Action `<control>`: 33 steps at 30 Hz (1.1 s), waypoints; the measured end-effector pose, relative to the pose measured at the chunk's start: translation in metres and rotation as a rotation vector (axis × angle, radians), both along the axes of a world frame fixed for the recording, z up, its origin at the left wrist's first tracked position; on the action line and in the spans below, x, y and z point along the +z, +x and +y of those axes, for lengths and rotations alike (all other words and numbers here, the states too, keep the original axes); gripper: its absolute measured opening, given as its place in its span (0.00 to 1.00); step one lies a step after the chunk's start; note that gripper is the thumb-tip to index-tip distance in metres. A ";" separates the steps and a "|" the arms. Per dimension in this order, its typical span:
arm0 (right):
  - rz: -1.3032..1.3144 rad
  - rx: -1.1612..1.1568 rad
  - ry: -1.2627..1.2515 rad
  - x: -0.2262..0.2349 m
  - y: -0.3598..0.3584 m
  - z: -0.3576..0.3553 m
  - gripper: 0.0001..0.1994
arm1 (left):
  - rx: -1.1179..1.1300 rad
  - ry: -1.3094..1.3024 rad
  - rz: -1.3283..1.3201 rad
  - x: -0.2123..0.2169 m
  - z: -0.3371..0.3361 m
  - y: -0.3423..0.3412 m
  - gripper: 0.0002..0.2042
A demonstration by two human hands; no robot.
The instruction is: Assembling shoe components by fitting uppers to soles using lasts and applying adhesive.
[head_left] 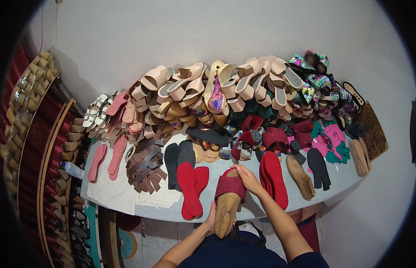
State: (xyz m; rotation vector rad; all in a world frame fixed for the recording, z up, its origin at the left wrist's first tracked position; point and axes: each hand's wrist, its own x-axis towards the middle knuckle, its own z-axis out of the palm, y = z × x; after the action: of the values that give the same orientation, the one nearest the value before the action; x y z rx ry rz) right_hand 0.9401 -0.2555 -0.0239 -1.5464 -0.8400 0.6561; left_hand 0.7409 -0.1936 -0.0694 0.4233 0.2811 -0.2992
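Note:
A wooden shoe last point(227, 209) is held in front of me at the table's near edge, its narrow end toward my body. Around its middle sits a wide maroon sandal strap point(230, 188). My left hand point(211, 219) is closed round the last's near part from the left, its fingers partly hidden underneath. From the right, my right hand point(246, 179) grips the far end beside the strap, thumb across the top. Red soles point(193, 187) lie to the left of the last, and more red soles point(274, 181) to the right. A second wooden last point(300, 177) rests farther right.
Finished beige sandals point(248, 76) are piled along the wall. Brown straps point(147, 167), black soles point(179, 161), pink soles point(116, 156) and pink and green pieces point(335, 140) cover the table point(158, 215). Shelves of lasts point(60, 192) stand at left, near a plastic bottle point(73, 169).

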 end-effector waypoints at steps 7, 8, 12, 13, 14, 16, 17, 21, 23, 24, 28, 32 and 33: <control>0.220 -0.052 0.006 0.002 -0.010 0.023 0.18 | -0.114 0.188 0.142 0.008 0.030 -0.012 0.50; 0.223 -0.058 0.007 0.002 -0.011 0.026 0.18 | -0.122 0.223 0.191 0.010 0.034 -0.013 0.50; 0.369 -0.072 0.020 0.005 -0.018 0.039 0.18 | -0.159 0.243 0.173 0.012 0.051 -0.020 0.50; 0.365 -0.075 0.018 0.008 -0.020 0.042 0.17 | -0.190 0.229 0.112 0.004 0.057 -0.024 0.50; 0.368 -0.081 0.020 0.010 -0.023 0.046 0.17 | -0.222 0.215 0.050 -0.001 0.061 -0.028 0.50; 0.329 -0.081 -0.012 0.013 -0.026 0.049 0.17 | -0.222 0.201 0.069 -0.002 0.069 -0.032 0.50; 0.328 -0.091 -0.010 0.012 -0.028 0.051 0.17 | -0.210 0.186 0.087 -0.002 0.072 -0.034 0.50; 0.447 -0.113 0.045 0.011 -0.036 0.059 0.16 | -0.207 0.180 0.040 0.021 0.089 -0.034 0.50; 0.453 -0.111 0.062 0.011 -0.043 0.065 0.16 | -0.315 0.340 0.119 0.042 0.101 -0.039 0.46; 0.411 -0.130 0.053 0.011 -0.046 0.070 0.15 | -0.316 0.341 0.114 0.042 0.108 -0.043 0.46; 0.390 -0.137 0.066 0.010 -0.055 0.089 0.15 | -0.543 0.662 0.226 0.036 0.164 -0.059 0.42; 0.403 -0.133 0.070 0.006 -0.061 0.105 0.15 | -0.276 0.779 0.203 0.046 0.205 -0.054 0.37; 0.411 -0.116 0.064 0.007 -0.062 0.111 0.15 | -0.147 0.845 0.168 0.045 0.207 -0.049 0.35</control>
State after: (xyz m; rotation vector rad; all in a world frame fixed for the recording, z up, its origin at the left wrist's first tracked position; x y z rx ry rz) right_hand 0.8779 -0.1448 -0.0171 -1.3288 -0.4544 0.8176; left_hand 0.6922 0.0130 -0.0241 1.2589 0.5423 -0.3525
